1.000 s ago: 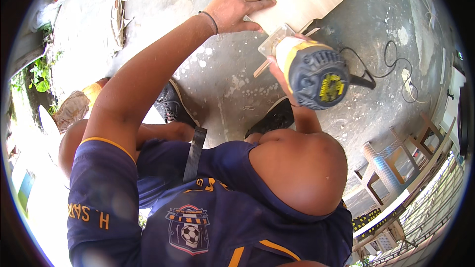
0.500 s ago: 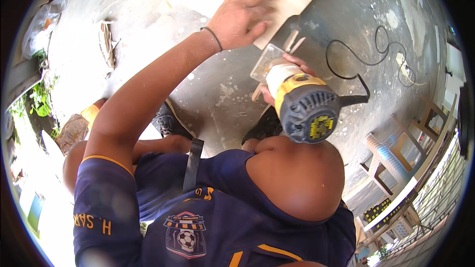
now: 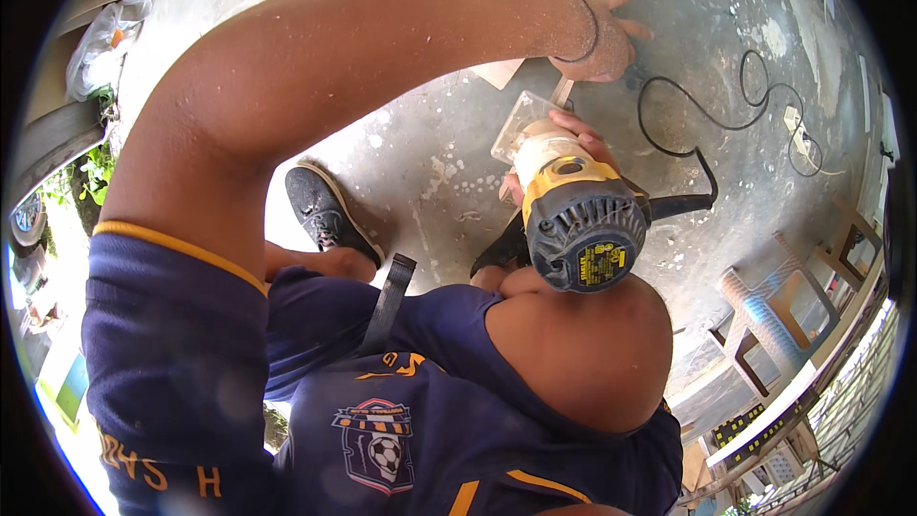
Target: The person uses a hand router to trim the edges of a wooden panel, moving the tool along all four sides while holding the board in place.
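My right hand (image 3: 585,137) is wrapped around a yellow and black trim router (image 3: 585,215) with a clear base plate (image 3: 523,124). The router is tilted, its dark motor end toward me and its base facing away. Stretched far across to the right, my left hand (image 3: 607,38) has fingers apart and holds nothing. It is just past the edge of a pale wooden board (image 3: 501,73), which my left forearm partly covers. A thin wooden strip (image 3: 563,92) shows between my left hand and the router's base. Fine dust coats the left hand.
A black power cord (image 3: 659,139) curls over the paint-spotted concrete floor (image 3: 435,196) to the right. Wooden frame pieces (image 3: 778,320) lie at the right. My shoes (image 3: 330,215) are beneath me. A clear plastic bag (image 3: 107,43) sits at the far left.
My left hand has left the board's surface and swung right, past its edge, the forearm now crossing over the board. The router stays in my right hand, shifted only slightly.
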The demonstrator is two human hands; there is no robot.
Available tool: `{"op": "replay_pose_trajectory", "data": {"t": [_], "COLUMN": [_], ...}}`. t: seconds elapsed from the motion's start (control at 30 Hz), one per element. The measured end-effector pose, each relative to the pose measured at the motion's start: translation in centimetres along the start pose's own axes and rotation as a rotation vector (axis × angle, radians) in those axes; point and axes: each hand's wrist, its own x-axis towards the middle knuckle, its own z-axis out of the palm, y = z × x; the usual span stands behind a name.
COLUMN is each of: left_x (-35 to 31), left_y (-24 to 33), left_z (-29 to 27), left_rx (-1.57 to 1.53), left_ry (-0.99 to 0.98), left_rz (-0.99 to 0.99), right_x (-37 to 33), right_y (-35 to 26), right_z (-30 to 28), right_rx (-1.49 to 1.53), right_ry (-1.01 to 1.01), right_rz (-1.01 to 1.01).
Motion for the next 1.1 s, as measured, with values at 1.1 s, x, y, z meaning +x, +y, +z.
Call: {"op": "replay_pose_trajectory", "data": {"t": [1.1], "left_x": [4.6], "left_y": [-1.8], "left_z": [-1.7], "left_rx": [0.085], "left_ry": [-0.257], "left_rz": [0.251], "right_x": [1.6], "right_y": [1.0], "right_z": [-0.3], "right_rx": [-0.015], "right_ry": [0.092], "right_rz": [-0.230]}}
